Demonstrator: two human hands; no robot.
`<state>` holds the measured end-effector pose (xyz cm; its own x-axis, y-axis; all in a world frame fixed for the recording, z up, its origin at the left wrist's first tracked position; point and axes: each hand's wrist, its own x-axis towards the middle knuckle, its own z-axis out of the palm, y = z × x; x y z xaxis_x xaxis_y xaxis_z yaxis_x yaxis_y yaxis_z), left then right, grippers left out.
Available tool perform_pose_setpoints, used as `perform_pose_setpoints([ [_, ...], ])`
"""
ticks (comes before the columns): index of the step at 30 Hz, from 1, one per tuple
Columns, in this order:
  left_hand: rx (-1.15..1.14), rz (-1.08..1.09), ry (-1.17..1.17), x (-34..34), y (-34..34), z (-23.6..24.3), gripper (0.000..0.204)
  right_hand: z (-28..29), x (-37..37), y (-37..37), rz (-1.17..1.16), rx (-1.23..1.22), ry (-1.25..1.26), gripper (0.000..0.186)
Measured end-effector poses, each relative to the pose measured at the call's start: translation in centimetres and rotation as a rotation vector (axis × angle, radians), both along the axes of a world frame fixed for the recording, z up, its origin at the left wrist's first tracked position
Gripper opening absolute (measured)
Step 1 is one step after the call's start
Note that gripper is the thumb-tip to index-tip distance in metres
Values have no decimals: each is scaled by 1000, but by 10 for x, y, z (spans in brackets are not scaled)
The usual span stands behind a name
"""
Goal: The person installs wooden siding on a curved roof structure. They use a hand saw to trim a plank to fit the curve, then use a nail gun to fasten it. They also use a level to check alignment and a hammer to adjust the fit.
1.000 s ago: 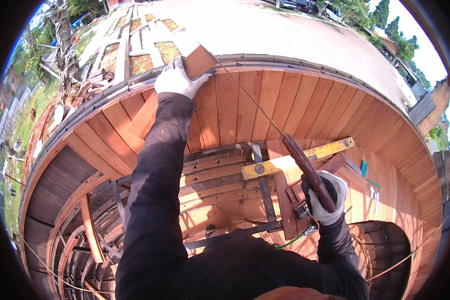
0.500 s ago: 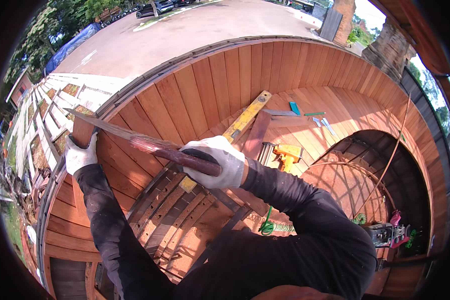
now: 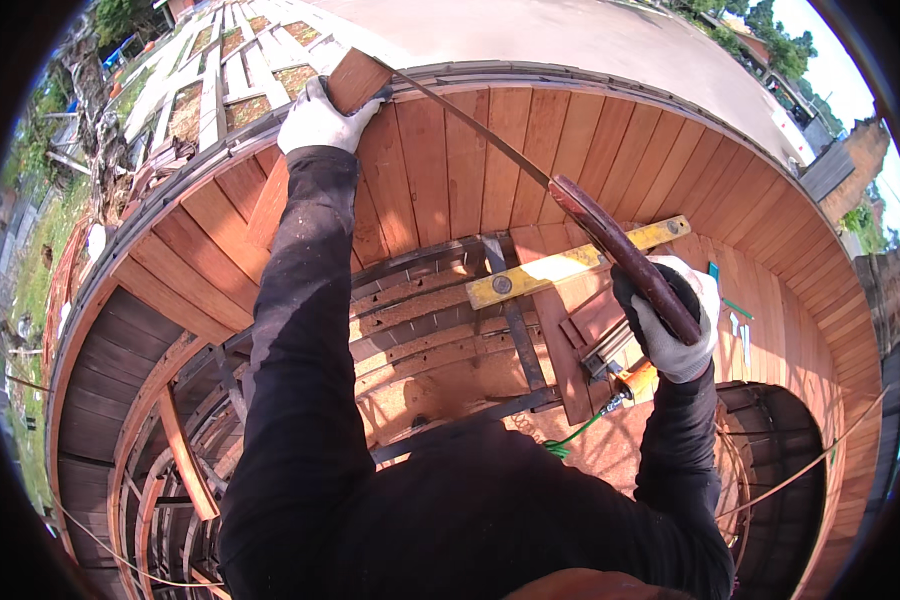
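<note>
My left hand (image 3: 319,126), in a white work glove with dark fingertips, is closed around the upper end of a reddish-brown wooden plank (image 3: 359,82) at the rim of the curved wall. The plank runs down partly hidden under my left forearm. In my right hand (image 3: 692,325), also gloved, is the dark red-brown handle of a handsaw (image 3: 610,240). Its thin blade, seen almost edge-on, slants up and left to the plank's end. Whether the teeth are in the wood I cannot tell.
A yellow spirit level (image 3: 540,278) lies across the frame and boards below the saw. Nearby are an orange nail gun (image 3: 638,382) with a green hose (image 3: 580,432), and small tools on the planked bench (image 3: 770,310). The vertical-board wall (image 3: 510,130) curves around me.
My view has swung left. My right hand with the saw has drawn back to the right, away from the plank, exposing more thin blade. My left hand still grips the plank.
</note>
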<state>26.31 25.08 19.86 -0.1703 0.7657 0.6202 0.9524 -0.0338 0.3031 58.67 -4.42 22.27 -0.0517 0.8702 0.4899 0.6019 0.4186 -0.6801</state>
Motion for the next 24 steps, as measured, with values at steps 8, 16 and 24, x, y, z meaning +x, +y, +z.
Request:
perform_pose_setpoints([
  [8,-59,25,14,-4,-2,-1,102,-2,-40,37,59,148,-77,23],
  [16,7,-36,17,-10,5,-9,103,-11,4,-19,27,122,-167,24],
  [24,-69,26,-31,-3,-12,3,97,18,-5,-18,55,101,-109,20],
])
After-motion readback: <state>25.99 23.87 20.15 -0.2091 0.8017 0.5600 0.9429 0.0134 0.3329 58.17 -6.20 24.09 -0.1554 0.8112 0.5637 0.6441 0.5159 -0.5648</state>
